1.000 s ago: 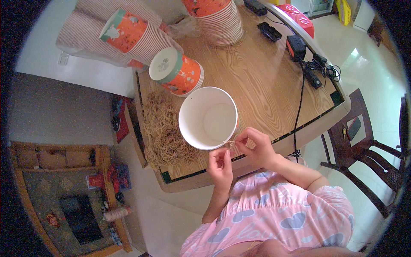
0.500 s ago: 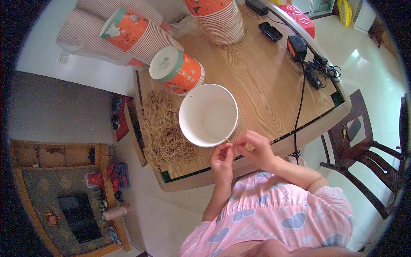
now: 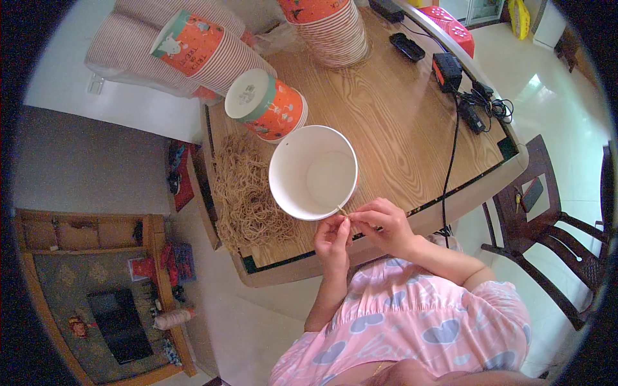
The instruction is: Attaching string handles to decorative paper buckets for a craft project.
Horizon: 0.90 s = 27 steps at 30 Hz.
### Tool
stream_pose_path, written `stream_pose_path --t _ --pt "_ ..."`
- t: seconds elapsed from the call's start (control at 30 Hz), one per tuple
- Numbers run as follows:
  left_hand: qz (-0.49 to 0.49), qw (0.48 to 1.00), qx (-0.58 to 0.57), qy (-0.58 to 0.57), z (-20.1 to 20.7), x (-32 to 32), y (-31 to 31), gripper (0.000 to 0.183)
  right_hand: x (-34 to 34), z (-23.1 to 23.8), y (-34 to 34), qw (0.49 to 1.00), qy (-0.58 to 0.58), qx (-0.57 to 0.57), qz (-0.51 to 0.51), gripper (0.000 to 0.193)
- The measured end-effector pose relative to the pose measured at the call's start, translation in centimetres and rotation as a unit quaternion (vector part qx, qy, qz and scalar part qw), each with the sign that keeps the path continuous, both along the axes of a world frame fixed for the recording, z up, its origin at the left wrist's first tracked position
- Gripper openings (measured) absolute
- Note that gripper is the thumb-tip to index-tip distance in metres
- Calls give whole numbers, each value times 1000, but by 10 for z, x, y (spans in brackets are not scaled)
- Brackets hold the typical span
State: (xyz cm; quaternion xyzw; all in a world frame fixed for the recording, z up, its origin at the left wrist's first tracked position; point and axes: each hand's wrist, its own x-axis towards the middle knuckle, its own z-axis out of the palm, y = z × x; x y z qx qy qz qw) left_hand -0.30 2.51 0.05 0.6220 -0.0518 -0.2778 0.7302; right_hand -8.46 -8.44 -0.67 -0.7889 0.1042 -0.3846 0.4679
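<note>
Both hands, left hand [image 3: 333, 237] and right hand [image 3: 381, 223], pinch a short twine piece [image 3: 342, 210] at the white paper bucket [image 3: 313, 172] rim on the table [image 3: 412, 135], seemingly mid-tying; next calls for pulling it snug

One head-worn fisheye looks steeply down (edges bowed) onto the wooden table [image 3: 399, 148], hands close below.

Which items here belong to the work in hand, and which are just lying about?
In use:
- left hand and right hand, both pinching a short tan string
- white paper bucket, the string at its rim
- pile of tan strings
- stacked orange paper buckets

Lying about:
- black chargers and cables
- red box
- wooden chair
</note>
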Motion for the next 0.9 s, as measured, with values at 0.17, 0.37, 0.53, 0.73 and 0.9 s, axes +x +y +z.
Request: stream_pose_path --t 0.17,0.37,0.53,0.73,0.9 --pt "-15 1000 3 10 2 0 1 5 -1 -1 -1 1000 -2 4 2 19" --pt "-11 1000 -4 12 -3 0 3 6 -2 1 0 1000 -7 0 3 21" --pt "0 1000 21 23 0 -1 1 9 -1 -1 1 984 32 174 17 17" --pt "-68 988 5 137 -7 9 6 9 8 -14 -4 964 50 252 75 14" --pt "-107 972 -63 201 -19 18 11 9 11 -8 -5 907 64 391 141 13"
